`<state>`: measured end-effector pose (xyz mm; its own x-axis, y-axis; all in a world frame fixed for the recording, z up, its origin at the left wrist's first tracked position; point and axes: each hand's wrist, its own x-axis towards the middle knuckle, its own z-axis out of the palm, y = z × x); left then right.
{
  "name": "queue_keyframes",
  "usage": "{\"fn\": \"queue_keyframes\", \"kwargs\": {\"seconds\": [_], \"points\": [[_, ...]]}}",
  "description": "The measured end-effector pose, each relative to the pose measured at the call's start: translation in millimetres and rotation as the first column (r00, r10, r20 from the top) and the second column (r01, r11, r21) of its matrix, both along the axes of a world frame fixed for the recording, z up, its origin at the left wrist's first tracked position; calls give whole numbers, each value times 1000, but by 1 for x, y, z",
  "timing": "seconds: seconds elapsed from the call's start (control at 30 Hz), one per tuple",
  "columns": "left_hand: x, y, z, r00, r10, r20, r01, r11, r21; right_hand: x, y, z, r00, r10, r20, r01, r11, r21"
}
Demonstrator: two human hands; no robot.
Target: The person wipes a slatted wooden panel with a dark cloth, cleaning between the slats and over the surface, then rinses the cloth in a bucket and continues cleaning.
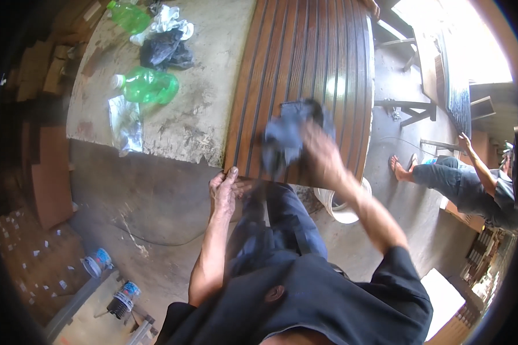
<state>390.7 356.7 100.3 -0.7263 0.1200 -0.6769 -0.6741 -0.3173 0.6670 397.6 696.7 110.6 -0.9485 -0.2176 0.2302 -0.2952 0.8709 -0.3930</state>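
A long brown grooved wooden panel (pixel 305 63) lies on a grey worktable (pixel 207 103). My right hand (pixel 319 158) presses a dark blue-grey cloth (pixel 288 135) against the panel's near end; hand and cloth are motion-blurred. My left hand (pixel 224 192) grips the panel's near edge at its left corner, thumb on top, fingers underneath.
Two green plastic bottles (pixel 149 86), a black bag (pixel 164 49), white rag and clear plastic wrapper (pixel 125 123) lie on the table's left part. A white bucket (pixel 345 210) stands under the panel's end. Another person (pixel 466 181) sits at right. Small tins (pixel 98 261) stand on the floor.
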Motion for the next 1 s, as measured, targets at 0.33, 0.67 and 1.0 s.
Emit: {"fn": "queue_keyframes", "kwargs": {"seconds": [0.33,0.67,1.0], "points": [[-3,-9,8,1000,11,21,-11,999,-39,-40,-25,-36,984,17,-177,-41,991,-130],[3,6,29,999,-14,37,19,989,-146,139,-64,66,657,402,638,459,458,-761],[88,-35,10,873,-486,34,408,766,497,125,-201,102,638,685,352,663,-255,-704]]}}
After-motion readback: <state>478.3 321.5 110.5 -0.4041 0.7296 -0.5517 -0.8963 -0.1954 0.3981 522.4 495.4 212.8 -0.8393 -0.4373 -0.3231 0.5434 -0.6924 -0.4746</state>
